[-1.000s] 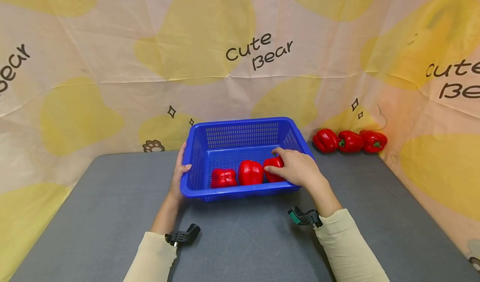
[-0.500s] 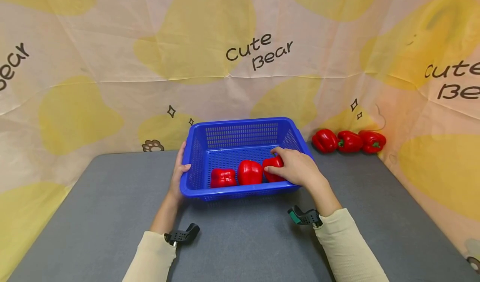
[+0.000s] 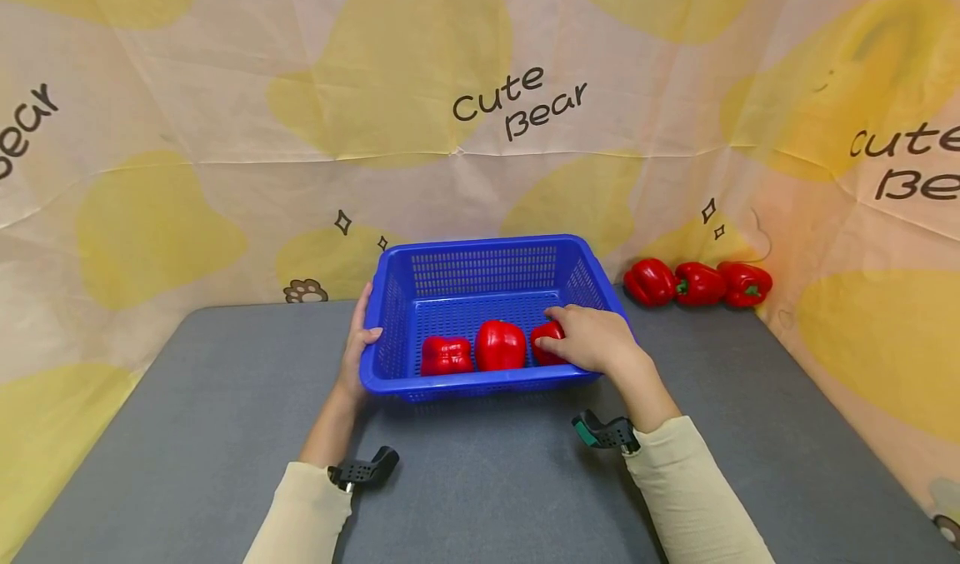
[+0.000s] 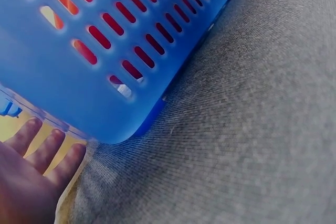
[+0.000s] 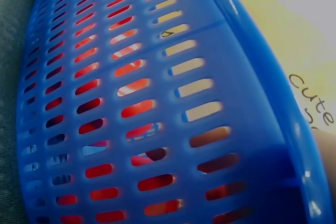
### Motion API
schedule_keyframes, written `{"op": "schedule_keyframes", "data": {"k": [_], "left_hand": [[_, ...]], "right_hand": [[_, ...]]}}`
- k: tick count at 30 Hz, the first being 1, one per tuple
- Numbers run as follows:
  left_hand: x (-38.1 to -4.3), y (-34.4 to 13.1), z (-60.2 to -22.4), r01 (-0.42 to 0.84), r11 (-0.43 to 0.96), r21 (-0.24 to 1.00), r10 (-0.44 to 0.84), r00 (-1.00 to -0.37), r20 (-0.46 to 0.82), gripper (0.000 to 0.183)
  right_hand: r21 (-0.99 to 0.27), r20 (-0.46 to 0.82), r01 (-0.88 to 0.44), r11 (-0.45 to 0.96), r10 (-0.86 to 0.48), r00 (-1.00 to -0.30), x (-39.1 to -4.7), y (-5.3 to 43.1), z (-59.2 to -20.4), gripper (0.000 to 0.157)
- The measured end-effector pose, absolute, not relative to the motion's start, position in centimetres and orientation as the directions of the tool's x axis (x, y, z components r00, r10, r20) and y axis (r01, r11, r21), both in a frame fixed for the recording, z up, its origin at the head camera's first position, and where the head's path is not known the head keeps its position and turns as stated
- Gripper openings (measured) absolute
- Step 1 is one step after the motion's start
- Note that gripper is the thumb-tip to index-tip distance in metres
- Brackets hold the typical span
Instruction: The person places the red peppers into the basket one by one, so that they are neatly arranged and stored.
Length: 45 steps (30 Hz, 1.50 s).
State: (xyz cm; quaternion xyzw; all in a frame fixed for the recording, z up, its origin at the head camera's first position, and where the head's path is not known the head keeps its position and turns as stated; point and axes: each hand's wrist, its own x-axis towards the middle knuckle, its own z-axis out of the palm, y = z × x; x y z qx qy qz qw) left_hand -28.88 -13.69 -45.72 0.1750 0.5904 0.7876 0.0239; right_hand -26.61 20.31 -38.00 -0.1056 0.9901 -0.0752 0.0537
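Note:
A blue plastic basket (image 3: 480,383) with slotted walls stands on the grey tabletop. My left hand (image 3: 356,351) holds its left end, thumb at the rim and the other fingers along the outer wall; the left wrist view shows those fingers (image 4: 44,154) at the basket's corner. Along the basket's near side lie a red bell pepper (image 3: 447,356) and, in the middle, another bell pepper (image 3: 500,346). My right hand (image 3: 596,339) reaches over the right end and grips a third bell pepper (image 3: 547,344) between thumb and fingers. The palm side is hidden from the head view.
Behind the basket's right end, three more red bell peppers (image 3: 701,284) lie in a row at the table's back right corner. A patterned cloth (image 3: 420,197) hangs along the back and both sides of the grey table (image 3: 480,481).
My right hand has shifted slightly to the right and down over the right-hand bell pepper, covering more of it. The left hand and the basket have stayed put.

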Motion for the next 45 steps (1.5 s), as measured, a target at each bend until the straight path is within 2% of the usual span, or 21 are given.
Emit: {"op": "schedule_keyframes", "data": {"k": [6, 11, 15, 18, 21, 23, 25, 28, 31, 39, 45], "left_hand": [[-28.9, -13.6, -45.4, 0.165, -0.303, 0.939, 0.248, -0.937, 0.245, 0.077], [-29.0, -13.6, -45.2, 0.162, -0.323, 0.932, 0.255, -0.934, 0.251, 0.077], [-28.7, -13.8, -45.5, 0.163, -0.34, 0.926, 0.258, -0.931, 0.258, 0.078], [-28.4, -14.0, -45.7, 0.164, -0.351, 0.922, 0.246, -0.934, 0.26, 0.078], [-28.3, -14.0, -45.6, 0.165, -0.35, 0.922, 0.241, -0.935, 0.259, 0.078], [-28.5, -14.0, -45.6, 0.167, -0.343, 0.925, 0.243, -0.935, 0.259, 0.077], [-28.6, -13.8, -45.6, 0.162, -0.342, 0.925, 0.247, -0.935, 0.255, 0.077], [-28.7, -13.7, -45.5, 0.153, -0.346, 0.926, 0.251, -0.936, 0.249, 0.078], [-28.6, -13.7, -45.5, 0.147, -0.344, 0.928, 0.251, -0.937, 0.242, 0.078], [-28.8, -13.9, -45.6, 0.164, -0.321, 0.933, 0.229, -0.942, 0.245, 0.077], [-28.9, -13.5, -45.8, 0.16, -0.353, 0.922, 0.235, -0.938, 0.253, 0.079]], "right_hand": [[-0.148, -0.115, -0.194, 0.97, -0.211, -0.971, -26.6, 20.4, -37.9, 0.064], [-0.19, -0.054, -0.191, 0.963, -0.205, -0.977, -26.5, 20.4, -37.9, 0.062], [-0.312, 0.046, -0.249, 0.917, -0.247, -0.968, -26.4, 21.0, -37.5, 0.058], [-0.444, 0.205, -0.299, 0.844, -0.23, -0.951, -26.3, 22.4, -36.5, 0.051], [-0.514, 0.454, -0.327, 0.793, -0.072, -0.888, -26.5, 24.9, -36.0, 0.041], [-0.547, 0.588, -0.311, 0.777, 0.092, -0.803, -26.9, 26.8, -36.3, 0.038], [-0.584, 0.656, -0.272, 0.765, 0.248, -0.713, -27.3, 28.6, -37.1, 0.037], [-0.649, 0.658, -0.195, 0.735, 0.414, -0.629, -27.8, 30.6, -38.9, 0.041], [-0.68, 0.64, -0.147, 0.719, 0.484, -0.597, -28.4, 31.8, -40.9, 0.047], [-0.659, 0.629, -0.108, 0.744, 0.467, -0.621, -30.5, 31.9, -45.7, 0.057], [-0.661, 0.6, -0.072, 0.747, 0.468, -0.648, -30.6, 32.0, -47.2, 0.06]]}}
